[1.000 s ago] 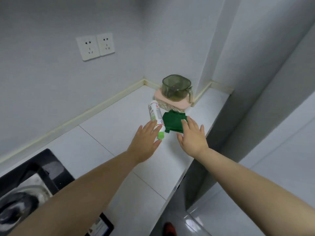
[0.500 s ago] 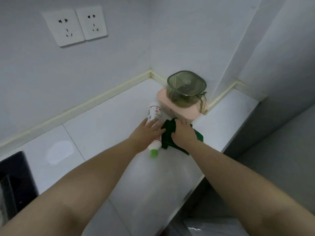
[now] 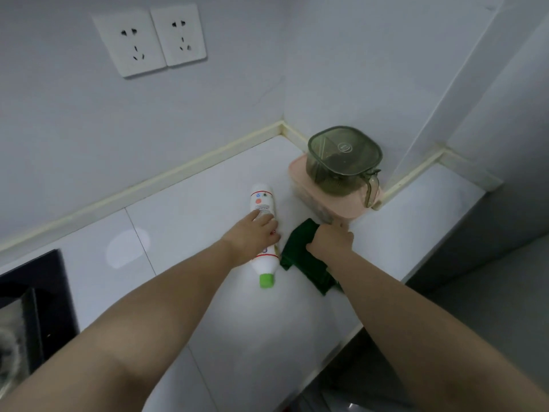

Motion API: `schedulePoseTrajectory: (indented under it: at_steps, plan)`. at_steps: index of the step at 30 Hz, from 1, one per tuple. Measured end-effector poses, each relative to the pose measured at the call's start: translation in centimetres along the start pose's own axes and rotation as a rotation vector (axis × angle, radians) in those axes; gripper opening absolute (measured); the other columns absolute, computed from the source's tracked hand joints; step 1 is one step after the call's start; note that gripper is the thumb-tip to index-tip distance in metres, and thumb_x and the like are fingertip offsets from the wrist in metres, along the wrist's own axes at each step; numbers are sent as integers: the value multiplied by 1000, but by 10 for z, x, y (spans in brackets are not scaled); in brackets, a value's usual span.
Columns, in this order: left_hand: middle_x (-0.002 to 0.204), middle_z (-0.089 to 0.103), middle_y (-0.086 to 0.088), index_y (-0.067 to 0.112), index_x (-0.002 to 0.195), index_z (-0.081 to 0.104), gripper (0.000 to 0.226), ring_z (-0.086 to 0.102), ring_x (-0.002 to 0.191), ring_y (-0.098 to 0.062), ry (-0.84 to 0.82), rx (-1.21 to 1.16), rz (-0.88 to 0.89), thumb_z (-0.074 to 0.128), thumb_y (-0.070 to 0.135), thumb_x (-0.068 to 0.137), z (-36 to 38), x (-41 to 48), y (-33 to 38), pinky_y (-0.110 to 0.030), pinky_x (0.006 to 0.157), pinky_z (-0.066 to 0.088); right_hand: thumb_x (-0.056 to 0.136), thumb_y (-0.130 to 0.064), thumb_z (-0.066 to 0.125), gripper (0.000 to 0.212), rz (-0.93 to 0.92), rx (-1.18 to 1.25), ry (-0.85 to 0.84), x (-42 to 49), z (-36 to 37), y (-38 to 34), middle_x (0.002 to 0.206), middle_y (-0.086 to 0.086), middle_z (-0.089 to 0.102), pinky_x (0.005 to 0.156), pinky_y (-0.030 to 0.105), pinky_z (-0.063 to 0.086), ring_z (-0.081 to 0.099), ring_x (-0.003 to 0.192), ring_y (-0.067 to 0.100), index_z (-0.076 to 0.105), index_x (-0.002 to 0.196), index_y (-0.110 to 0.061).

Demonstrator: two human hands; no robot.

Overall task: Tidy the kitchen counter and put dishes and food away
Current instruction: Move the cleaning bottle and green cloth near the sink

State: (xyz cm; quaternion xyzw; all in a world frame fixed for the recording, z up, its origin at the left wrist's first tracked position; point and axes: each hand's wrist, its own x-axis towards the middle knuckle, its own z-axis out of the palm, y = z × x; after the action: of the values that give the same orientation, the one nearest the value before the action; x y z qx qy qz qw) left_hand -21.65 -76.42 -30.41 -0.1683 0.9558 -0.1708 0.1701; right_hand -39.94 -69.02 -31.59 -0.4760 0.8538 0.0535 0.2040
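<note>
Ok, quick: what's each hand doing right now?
Left hand: fingers curled over the white bottle, which lies on the counter.
Right hand: closed, gripping the green cloth.

Both bare arms stretched forward, hands close together. The left hand (image 3: 255,235) lay across the bottle (image 3: 262,201), fingers (image 3: 271,226) curved over it; the right hand (image 3: 331,242) gripped the cloth (image 3: 296,248) in a fist.

Left: I have bare counter (image 3: 190,221) between hob (image 3: 53,292) and bottle (image 3: 261,203).
Middle: bottle and green cloth (image 3: 297,248) lie side by side.
Corner: jug (image 3: 344,150) on pink box (image 3: 347,208) blocks me.
</note>
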Motion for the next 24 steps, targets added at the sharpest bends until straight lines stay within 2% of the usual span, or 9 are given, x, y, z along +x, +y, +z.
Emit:
schedulePoseTrajectory:
  at_steps: [2,4,7,9,11,14,18,20,24]
  plan:
    - [155,20,-9,20,141,34,61,15,144,-31,-24,-20,22,62,18,86,3,-7,0,-48,117,12,86,-39,60,45,3,14,28,-2,1,0,143,14,30,107,44,32,28,132,33,52,121,-12]
    - [157,18,-7,19,140,35,62,12,146,-29,-34,-59,38,62,21,85,5,-15,2,-49,117,10,85,-39,60,48,1,39,43,-5,4,0,141,13,34,108,46,30,29,132,32,49,124,-13]
    - [146,40,-7,17,134,40,60,27,140,-29,-55,-119,18,64,25,79,8,-31,7,-47,114,18,85,-35,58,40,-9,138,17,-9,5,-3,120,7,52,102,45,35,47,117,28,47,117,-15]
    - [127,53,-4,17,126,44,57,44,124,-29,-67,-148,-24,65,30,74,9,-42,10,-44,108,26,85,-34,59,42,-38,179,3,-16,3,-7,118,6,53,98,43,39,50,112,26,44,120,-14]
    - [115,55,-1,19,121,45,55,51,110,-25,-73,-166,-82,63,37,72,7,-57,12,-39,103,29,84,-34,61,51,-98,193,-26,-27,3,-12,122,6,52,97,42,41,50,115,26,40,126,-13]
    - [108,57,0,19,116,48,52,53,101,-23,-33,-218,-173,60,44,72,0,-83,17,-33,96,32,81,-34,65,58,-160,218,-82,-45,6,-22,126,6,50,98,43,42,49,116,25,40,128,-12]
    - [95,60,-2,15,104,52,48,56,88,-25,110,-364,-333,65,46,69,-10,-129,22,-29,77,36,76,-30,71,58,-220,323,-86,-74,6,-39,119,7,51,90,38,47,52,108,24,43,122,-9]
    - [89,59,-3,13,99,51,43,54,81,-24,168,-462,-434,66,42,70,-19,-153,28,-27,66,32,74,-27,73,55,-233,406,-63,-92,3,-49,111,6,52,79,32,46,52,100,23,45,117,-7]
    - [86,54,2,16,97,48,40,47,77,-18,230,-610,-615,66,40,71,-34,-203,50,-28,60,37,69,-24,77,48,-265,548,-68,-134,1,-72,99,7,53,70,30,45,54,88,21,47,103,-9]
